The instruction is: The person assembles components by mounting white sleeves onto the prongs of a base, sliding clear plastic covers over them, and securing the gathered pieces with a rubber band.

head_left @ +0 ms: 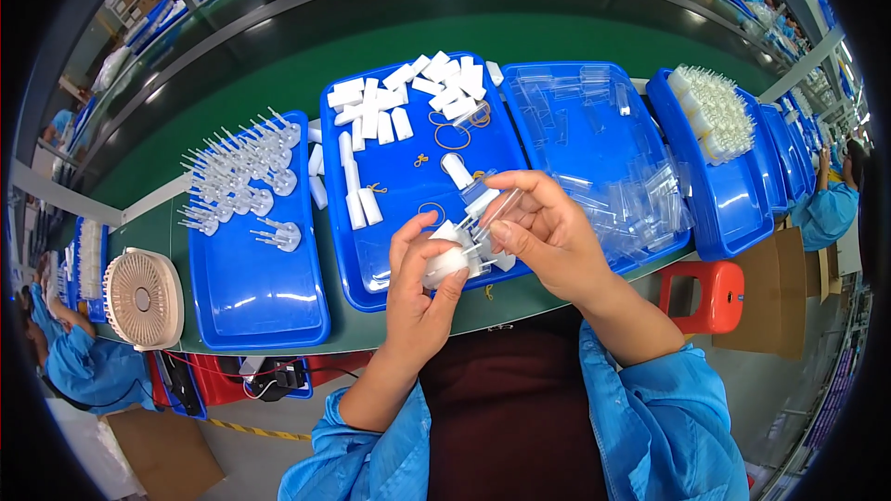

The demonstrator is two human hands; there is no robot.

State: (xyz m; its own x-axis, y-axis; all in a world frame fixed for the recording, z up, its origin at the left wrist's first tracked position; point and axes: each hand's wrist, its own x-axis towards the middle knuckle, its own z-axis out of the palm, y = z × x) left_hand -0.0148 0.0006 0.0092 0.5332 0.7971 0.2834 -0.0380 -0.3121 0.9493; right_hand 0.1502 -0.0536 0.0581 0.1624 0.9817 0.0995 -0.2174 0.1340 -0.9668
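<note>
My left hand (419, 289) is closed around a white plastic piece (444, 264) with a rounded body and several thin prongs pointing right. In my right hand (549, 237), thumb and fingers pinch a clear plastic sleeve (501, 211) close to those prongs. Whether sleeve and prongs touch, I cannot tell. Both hands are over the near edge of a blue tray (394, 176). White blocks (376, 111) are heaped at its far end, and a few more lie along its left side. A white cylindrical piece (456, 170) lies just beyond my hands.
Clear sleeves (617, 209) fill parts of the tray on the right (594, 144). The left tray (255, 292) bears white pronged pieces (246, 167). Rubber bands (452, 136) lie among the blocks. A fan (144, 299) stands far left; a red stool (713, 297) is at right. Co-workers sit on both sides.
</note>
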